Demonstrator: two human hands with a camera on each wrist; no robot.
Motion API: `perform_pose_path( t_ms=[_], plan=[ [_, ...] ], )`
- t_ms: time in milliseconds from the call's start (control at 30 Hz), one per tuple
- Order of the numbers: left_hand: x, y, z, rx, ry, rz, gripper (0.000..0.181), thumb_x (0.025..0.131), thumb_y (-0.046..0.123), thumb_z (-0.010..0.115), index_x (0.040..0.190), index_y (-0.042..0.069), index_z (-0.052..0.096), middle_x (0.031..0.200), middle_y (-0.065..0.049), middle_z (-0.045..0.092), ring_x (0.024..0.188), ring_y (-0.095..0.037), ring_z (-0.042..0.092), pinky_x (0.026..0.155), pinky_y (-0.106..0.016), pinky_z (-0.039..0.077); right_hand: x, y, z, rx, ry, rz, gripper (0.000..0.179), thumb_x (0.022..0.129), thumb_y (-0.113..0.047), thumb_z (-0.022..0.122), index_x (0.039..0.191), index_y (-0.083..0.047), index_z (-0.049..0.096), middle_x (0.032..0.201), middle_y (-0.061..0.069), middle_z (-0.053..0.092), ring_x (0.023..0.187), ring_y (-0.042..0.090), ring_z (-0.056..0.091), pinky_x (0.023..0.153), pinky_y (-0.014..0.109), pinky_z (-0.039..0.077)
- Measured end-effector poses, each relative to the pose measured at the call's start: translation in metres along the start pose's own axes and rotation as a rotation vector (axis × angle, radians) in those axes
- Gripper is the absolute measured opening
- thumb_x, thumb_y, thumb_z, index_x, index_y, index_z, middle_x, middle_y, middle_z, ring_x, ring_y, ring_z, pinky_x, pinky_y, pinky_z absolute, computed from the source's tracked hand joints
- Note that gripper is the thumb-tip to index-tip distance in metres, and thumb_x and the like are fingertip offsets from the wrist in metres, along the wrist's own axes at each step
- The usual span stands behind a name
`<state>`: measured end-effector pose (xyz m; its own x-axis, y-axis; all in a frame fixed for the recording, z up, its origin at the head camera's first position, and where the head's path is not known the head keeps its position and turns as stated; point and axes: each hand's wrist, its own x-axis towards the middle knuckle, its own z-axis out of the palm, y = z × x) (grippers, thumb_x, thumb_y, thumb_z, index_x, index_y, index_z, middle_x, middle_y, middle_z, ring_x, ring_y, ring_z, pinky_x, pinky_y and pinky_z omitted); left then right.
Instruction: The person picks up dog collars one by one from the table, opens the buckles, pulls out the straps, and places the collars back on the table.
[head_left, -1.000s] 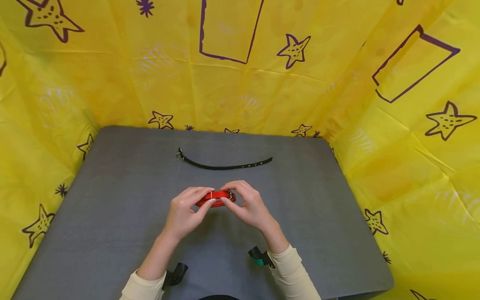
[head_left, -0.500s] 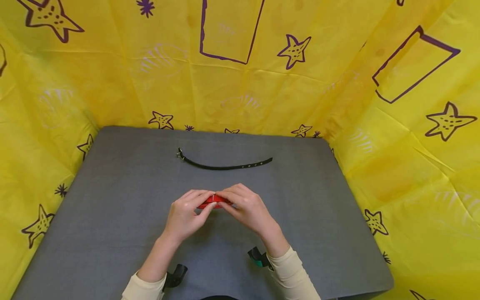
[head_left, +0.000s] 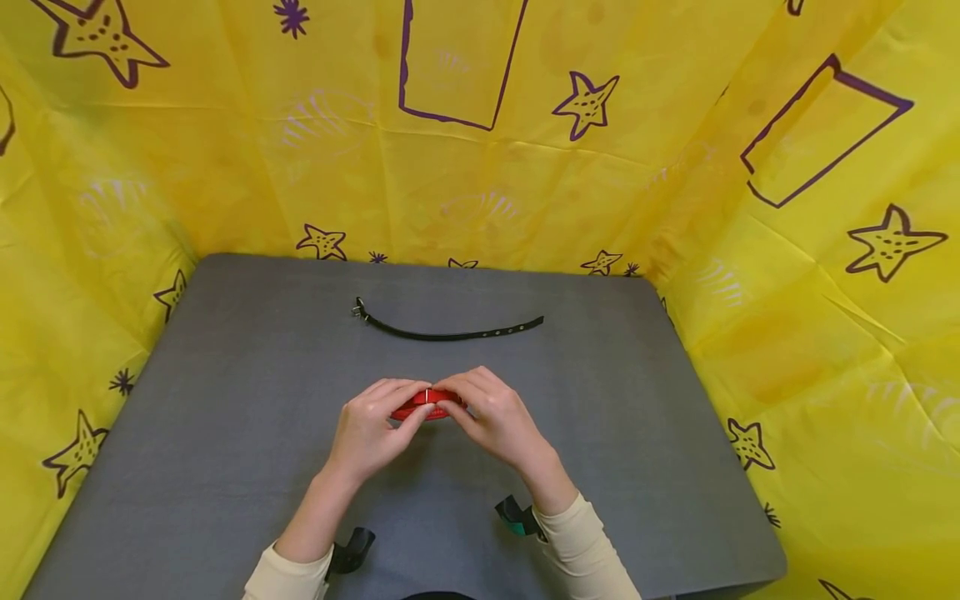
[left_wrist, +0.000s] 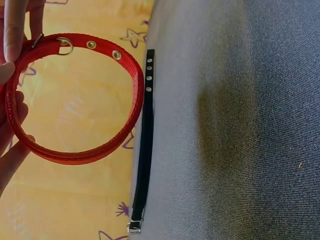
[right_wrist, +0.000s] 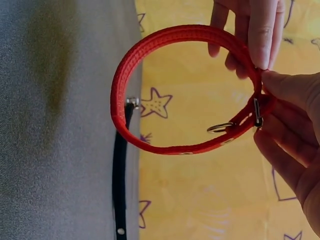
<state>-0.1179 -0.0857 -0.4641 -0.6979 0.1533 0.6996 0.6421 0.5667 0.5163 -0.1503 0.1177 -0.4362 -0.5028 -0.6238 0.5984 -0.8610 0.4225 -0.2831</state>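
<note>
A red collar (left_wrist: 75,157) is buckled into a ring, with a metal D-ring and eyelets in the strap. Both hands hold it up above the table, their fingertips nearly meeting. My left hand (head_left: 367,427) pinches the band between fingers and thumb. Close to the metal buckle (right_wrist: 257,112), my right hand (head_left: 497,414) also pinches the strap. In the head view the fingers cover much of the collar. Farther back, a black collar (head_left: 442,337) lies unbuckled in a shallow curve, its buckle at the left end and eyelets at the right.
The grey table (head_left: 247,400) reaches up to yellow cloth walls (head_left: 480,167) printed with starfish, at the back and both sides. Black wrist camera mounts (head_left: 352,550) stick out inward from the cream sleeves (head_left: 288,575).
My right hand has slid left along the red collar, so its fingers now cover the buckle end and sit close to the left fingertips. The black collar stays in place.
</note>
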Motion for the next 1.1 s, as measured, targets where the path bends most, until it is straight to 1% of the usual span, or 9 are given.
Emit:
perform_pose_path(
  t_ms=[200, 400, 533, 667, 900, 1100],
  plan=[
    [0.0009, 0.0000, -0.0018, -0.012, 0.000, -0.031, 0.024, 0.077, 0.015, 0.082, 0.099, 0.009, 0.076, 0.094, 0.001, 0.072, 0.084, -0.016, 0.066, 0.064, -0.030, 0.055, 0.0007, -0.0001, 0.0014, -0.004, 0.015, -0.003, 0.022, 0.085, -0.013, 0.077, 0.106, -0.009, 0.071, 0.102, -0.002, 0.069, 0.093, 0.012, 0.059, 0.082, 0.019, 0.049],
    [0.0013, -0.0009, -0.0035, -0.017, 0.008, -0.048, 0.025, 0.076, 0.015, 0.082, 0.100, 0.008, 0.076, 0.094, 0.000, 0.072, 0.085, -0.016, 0.066, 0.066, -0.031, 0.055, 0.0019, 0.0007, 0.0026, -0.007, 0.027, -0.007, 0.020, 0.087, -0.014, 0.075, 0.106, -0.010, 0.070, 0.104, -0.002, 0.069, 0.093, 0.012, 0.060, 0.082, 0.020, 0.049],
    [0.0013, -0.0015, -0.0044, -0.034, 0.013, -0.058, 0.025, 0.076, 0.014, 0.082, 0.100, 0.008, 0.076, 0.094, 0.000, 0.072, 0.085, -0.016, 0.066, 0.064, -0.028, 0.055, 0.0023, 0.0006, 0.0029, -0.001, 0.032, -0.001, 0.020, 0.087, -0.014, 0.075, 0.107, -0.009, 0.070, 0.105, -0.002, 0.069, 0.094, 0.012, 0.060, 0.083, 0.021, 0.050],
    [0.0010, -0.0023, -0.0048, -0.052, 0.013, -0.064, 0.026, 0.076, 0.014, 0.082, 0.101, 0.008, 0.076, 0.095, 0.000, 0.072, 0.083, -0.016, 0.066, 0.061, -0.028, 0.054, 0.0024, 0.0009, 0.0030, 0.013, 0.045, -0.002, 0.021, 0.087, -0.013, 0.075, 0.107, -0.009, 0.070, 0.105, -0.002, 0.069, 0.094, 0.012, 0.060, 0.082, 0.021, 0.049],
    [-0.0002, -0.0054, -0.0043, -0.073, 0.017, -0.079, 0.025, 0.077, 0.013, 0.082, 0.101, 0.009, 0.076, 0.095, 0.000, 0.072, 0.083, -0.016, 0.066, 0.062, -0.029, 0.054, 0.0035, 0.0011, 0.0027, 0.042, 0.066, -0.002, 0.022, 0.085, -0.012, 0.077, 0.106, -0.009, 0.071, 0.104, -0.001, 0.069, 0.094, 0.013, 0.059, 0.078, 0.020, 0.049],
    [0.0027, -0.0055, -0.0048, -0.090, 0.022, -0.084, 0.026, 0.076, 0.013, 0.082, 0.101, 0.009, 0.076, 0.096, 0.000, 0.072, 0.085, -0.016, 0.066, 0.065, -0.026, 0.052, 0.0039, 0.0020, 0.0036, 0.068, 0.086, 0.016, 0.019, 0.089, -0.016, 0.073, 0.105, -0.008, 0.070, 0.103, -0.001, 0.069, 0.093, 0.013, 0.059, 0.079, 0.021, 0.049]
  ],
)
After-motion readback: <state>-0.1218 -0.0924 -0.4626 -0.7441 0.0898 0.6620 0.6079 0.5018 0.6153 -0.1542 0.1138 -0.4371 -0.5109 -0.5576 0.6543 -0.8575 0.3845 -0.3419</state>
